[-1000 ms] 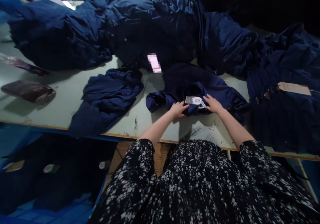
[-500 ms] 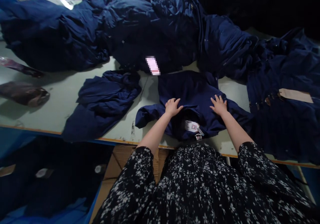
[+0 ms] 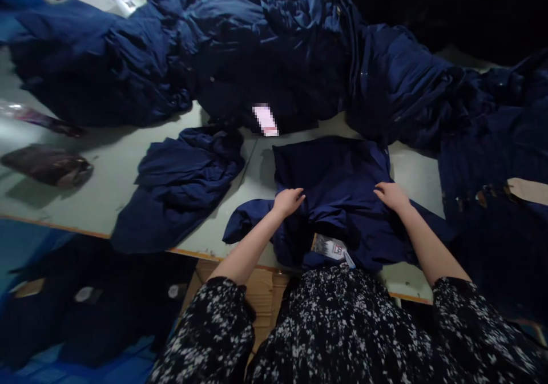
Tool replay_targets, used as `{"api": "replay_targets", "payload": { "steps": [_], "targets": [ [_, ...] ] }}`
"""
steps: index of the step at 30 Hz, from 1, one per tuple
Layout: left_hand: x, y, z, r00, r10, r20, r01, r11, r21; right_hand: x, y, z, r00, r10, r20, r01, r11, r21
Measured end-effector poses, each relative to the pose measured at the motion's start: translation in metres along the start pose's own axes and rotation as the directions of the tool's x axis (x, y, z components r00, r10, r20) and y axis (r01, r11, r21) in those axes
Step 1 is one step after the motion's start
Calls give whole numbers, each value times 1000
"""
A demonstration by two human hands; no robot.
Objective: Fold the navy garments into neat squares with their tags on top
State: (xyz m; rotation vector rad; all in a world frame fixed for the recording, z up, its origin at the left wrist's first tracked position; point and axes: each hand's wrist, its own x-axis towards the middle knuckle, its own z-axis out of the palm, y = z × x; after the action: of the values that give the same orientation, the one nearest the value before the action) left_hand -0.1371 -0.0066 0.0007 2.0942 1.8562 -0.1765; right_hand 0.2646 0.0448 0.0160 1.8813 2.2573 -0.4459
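Observation:
A navy garment [image 3: 342, 170] lies face down or folded, I cannot tell which, on the pale green table in front of me. One sleeve [image 3: 246, 215] sticks out to the left, and a printed tag [image 3: 329, 247] shows by the neck opening near my body. My left hand [image 3: 289, 202] is closed on the cloth at the garment's left side. On the opposite side, my right hand [image 3: 393, 197] pinches the cloth between thumb and fingers. The far edge of the garment lies fairly straight across.
Large heaps of navy clothing [image 3: 257, 47] line the back of the table [image 3: 115, 167]. A crumpled navy piece [image 3: 184, 184] lies at left, near a dark brown pouch [image 3: 47, 165]. More garments [image 3: 492, 213] with a tan tag [image 3: 528, 190] are at right. Cardboard [image 3: 259, 298] sits below the edge.
Both hands have gone from lying spread on the garment to gripping its sides. The cloth has come nearer my body, and its far part looks straighter. The view has shifted slightly.

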Motion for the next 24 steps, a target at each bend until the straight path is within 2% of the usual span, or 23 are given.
{"api": "replay_targets", "payload": {
  "steps": [3, 7, 10, 12, 15, 18, 20, 22, 24],
  "targets": [
    [38, -33, -23, 992, -87, -97, 83, 996, -40, 38, 2, -15, 990, -23, -140, 31, 998, 54],
    [80, -74, -44, 953, -224, -203, 226, 974, -13, 90, 9, -28, 958, -70, -280, 93, 993, 70],
    [110, -97, -54, 942, -245, -228, 256, 967, 17, 131, 10, -39, 933, -152, -326, 175, 983, 44],
    [132, -107, -57, 941, -228, -249, 246, 968, 43, 156, 7, -44, 926, -224, -306, 235, 972, -1],
    [162, -118, -56, 957, -168, -238, 190, 979, 72, 190, 2, -49, 939, -285, -193, 267, 957, -112],
    [182, -126, -54, 979, -132, -156, 149, 984, 99, 213, 7, -54, 972, -231, -36, 215, 945, -245],
    [185, -132, -57, 984, -106, -144, 127, 981, 148, 220, 20, -61, 979, -201, 28, 200, 927, -317],
    [181, -136, -63, 991, 24, -132, 4, 978, 211, 222, 36, -70, 967, -251, 48, 251, 902, -350],
    [171, -138, -71, 970, 236, -55, -215, 943, 253, 217, 51, -78, 925, -377, 58, 373, 862, -343]
  ]
}}
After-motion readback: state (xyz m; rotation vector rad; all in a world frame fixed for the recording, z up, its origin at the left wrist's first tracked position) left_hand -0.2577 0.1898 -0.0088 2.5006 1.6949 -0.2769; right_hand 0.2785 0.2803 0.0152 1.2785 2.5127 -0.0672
